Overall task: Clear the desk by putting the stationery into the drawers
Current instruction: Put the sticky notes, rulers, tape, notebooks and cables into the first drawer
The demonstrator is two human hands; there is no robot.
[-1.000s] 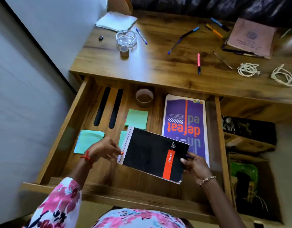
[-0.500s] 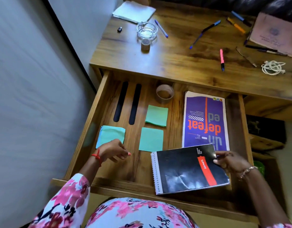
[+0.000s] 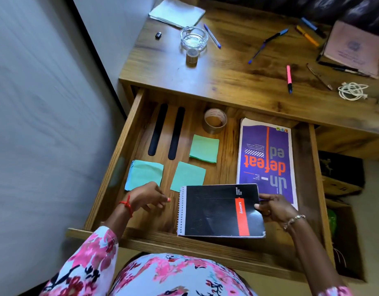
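Black and glossy, the spiral notebook (image 3: 220, 210) lies low in the open drawer (image 3: 120, 146), near its front edge, with its wire binding on my left and its orange stripe toward my right. My right hand (image 3: 276, 208) has it: my grip is pinched shut on the right-hand edge of the cover, thumb on top, the other fingers hidden beneath. My left hand (image 3: 149, 196) hangs loosely curled and empty just beside the binding, over the bare wood, holding nothing.

What the setting-down turns on is this: the notebook's right end overlaps the lower corner of the purple magazine (image 3: 267, 159), which lies with its long axis running away from me along the drawer's right side. I judge the notebook wants to go left a little, toward my free hand, to lie flat.

Three soft green sticky-note pads (image 3: 188, 177) sit square on the drawer floor beyond it, and a roll of brown tape (image 3: 215, 120) stands at the back.

Up on the desk (image 3: 237, 67), grained and warm brown, slim pens (image 3: 267, 44) and a pink marker (image 3: 288, 79) remain scattered, nearer my right hand, with a coiled white cable (image 3: 352, 91) and a glass ashtray (image 3: 192, 38).
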